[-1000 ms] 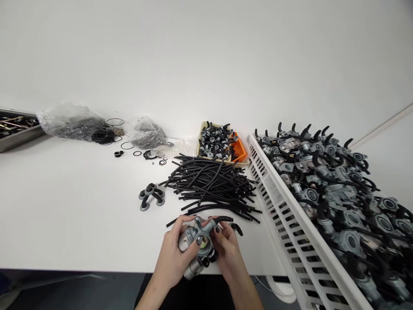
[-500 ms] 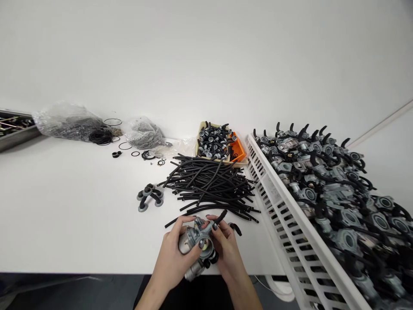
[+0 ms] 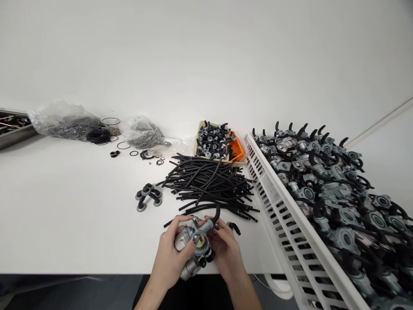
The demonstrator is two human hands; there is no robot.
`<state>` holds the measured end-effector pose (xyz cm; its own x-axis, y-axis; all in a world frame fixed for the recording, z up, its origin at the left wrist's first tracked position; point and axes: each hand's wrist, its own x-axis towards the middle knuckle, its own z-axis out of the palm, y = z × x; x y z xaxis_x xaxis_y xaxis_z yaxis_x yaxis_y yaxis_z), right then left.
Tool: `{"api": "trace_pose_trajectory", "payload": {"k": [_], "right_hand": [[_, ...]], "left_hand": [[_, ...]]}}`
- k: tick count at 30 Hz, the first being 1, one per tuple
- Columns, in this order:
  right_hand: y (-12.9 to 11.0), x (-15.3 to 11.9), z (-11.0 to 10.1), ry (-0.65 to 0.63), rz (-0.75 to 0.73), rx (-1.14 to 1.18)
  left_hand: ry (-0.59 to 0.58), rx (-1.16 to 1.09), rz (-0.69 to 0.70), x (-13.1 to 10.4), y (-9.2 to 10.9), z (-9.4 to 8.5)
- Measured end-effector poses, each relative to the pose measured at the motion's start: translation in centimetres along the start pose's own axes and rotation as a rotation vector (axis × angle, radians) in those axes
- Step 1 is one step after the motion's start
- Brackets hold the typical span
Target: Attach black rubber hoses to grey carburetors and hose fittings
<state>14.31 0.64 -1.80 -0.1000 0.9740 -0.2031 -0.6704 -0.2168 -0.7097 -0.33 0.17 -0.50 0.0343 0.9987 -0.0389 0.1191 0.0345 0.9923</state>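
A metal carburetor (image 3: 197, 246) is held over the table's front edge, with a short black curved tube (image 3: 217, 213) on its upper right end. My left hand (image 3: 173, 254) is wrapped round its left side, thumb across the front near a brass-coloured round part. My right hand (image 3: 226, 252) has its fingertips at the metal neck below the black tube. Just behind my right hand lies another short black curved piece (image 3: 234, 228), partly hidden. Several long black hoses (image 3: 209, 181) lie in a pile beyond my hands.
To the right, a white slatted crate (image 3: 290, 224) is full of carburetors (image 3: 346, 237). Behind the hoses stand a cream tray (image 3: 196, 150) of small capped tubes and an orange bin (image 3: 238, 148). Grey-black rubber parts (image 3: 147, 196), rings (image 3: 134, 153) and plastic bags (image 3: 142, 131) lie left.
The carburetor and my left hand have shifted slightly left. The black tube on it now curves upright instead of slanting right, and my right fingers sit a little lower on the neck.
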Motion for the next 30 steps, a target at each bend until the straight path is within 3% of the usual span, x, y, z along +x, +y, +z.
{"api": "trace_pose_trajectory", "payload": {"k": [16,30], "right_hand": [[1.02,0.51,-0.65,0.049,-0.04,-0.084],[0.33,0.17,-0.03,0.051,-0.011,-0.04]], "left_hand": [[0.011,0.0,-0.009,-0.03,0.28,0.28],[-0.002,-0.024,0.032,-0.02,0.33,0.02]]}}
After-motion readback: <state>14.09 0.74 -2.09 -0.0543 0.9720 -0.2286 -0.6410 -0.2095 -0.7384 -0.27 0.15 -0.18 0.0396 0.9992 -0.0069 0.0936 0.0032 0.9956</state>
